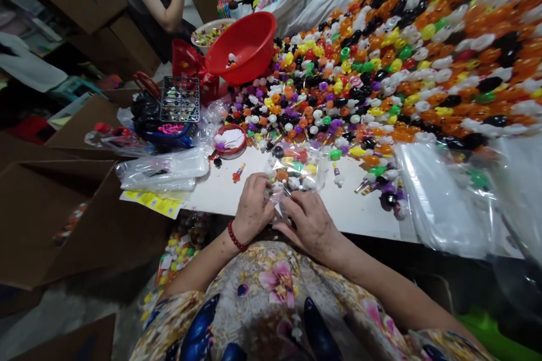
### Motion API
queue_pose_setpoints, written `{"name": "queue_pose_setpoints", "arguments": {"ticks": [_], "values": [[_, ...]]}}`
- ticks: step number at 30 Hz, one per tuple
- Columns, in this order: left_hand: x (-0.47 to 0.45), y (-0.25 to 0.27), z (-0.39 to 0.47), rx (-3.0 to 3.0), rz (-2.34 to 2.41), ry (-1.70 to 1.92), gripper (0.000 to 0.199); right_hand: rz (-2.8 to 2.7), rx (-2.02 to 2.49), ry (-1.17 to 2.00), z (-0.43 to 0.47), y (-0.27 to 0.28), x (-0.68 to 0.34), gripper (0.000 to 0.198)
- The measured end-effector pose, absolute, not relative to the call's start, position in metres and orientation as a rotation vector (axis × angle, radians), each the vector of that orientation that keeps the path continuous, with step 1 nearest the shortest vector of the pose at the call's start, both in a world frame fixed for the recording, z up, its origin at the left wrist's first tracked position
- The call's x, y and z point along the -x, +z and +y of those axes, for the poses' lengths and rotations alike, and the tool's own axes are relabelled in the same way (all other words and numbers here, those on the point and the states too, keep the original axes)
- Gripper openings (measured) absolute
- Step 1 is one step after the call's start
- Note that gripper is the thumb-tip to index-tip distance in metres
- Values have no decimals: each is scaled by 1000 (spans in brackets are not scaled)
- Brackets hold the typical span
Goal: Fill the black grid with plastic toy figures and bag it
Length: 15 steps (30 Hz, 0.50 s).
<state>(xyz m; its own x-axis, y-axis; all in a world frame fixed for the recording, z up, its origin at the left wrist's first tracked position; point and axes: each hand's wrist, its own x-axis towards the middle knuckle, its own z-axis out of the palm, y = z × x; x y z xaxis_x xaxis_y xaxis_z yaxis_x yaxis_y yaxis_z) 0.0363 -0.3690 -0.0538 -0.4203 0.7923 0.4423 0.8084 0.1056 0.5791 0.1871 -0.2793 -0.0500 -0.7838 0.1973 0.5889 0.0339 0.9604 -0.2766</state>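
Observation:
A clear plastic bag [318,168] filled with small coloured plastic toys lies at the table's front edge. My left hand [253,207], a dark red bead bracelet at its wrist, pinches the bag's near end. On the other side, my right hand [312,221] has its fingers curled onto the same end, thumb towards me. My fingertips are partly hidden by the backs of the hands. Just left of the bag lies a small orange-red toy on a striped stick [238,172]; a white one [337,175] lies to its right.
A large heap of coloured toys [347,87] covers the back and right. Flat clear bags lie in stacks at right [436,197] and left [169,166]. Behind stand a red basin [245,48] and a round red basket [239,152]. Cardboard boxes [55,220] stand left; another person [163,8] sits behind.

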Motion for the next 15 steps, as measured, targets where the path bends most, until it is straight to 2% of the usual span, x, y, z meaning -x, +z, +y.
{"name": "queue_pose_setpoints", "arguments": {"ticks": [6,10,15], "values": [[-39,-52,-367,1697,-2223,-1220,7,-2389,283,268,-280,-49,-180,38],[-39,-52,-369,1746,-2169,-1193,6,-2402,448,338,-272,-57,-180,32],[-42,-52,-366,1907,-2088,-1097,6,-2405,666,408,-259,-67,-177,13]]}}
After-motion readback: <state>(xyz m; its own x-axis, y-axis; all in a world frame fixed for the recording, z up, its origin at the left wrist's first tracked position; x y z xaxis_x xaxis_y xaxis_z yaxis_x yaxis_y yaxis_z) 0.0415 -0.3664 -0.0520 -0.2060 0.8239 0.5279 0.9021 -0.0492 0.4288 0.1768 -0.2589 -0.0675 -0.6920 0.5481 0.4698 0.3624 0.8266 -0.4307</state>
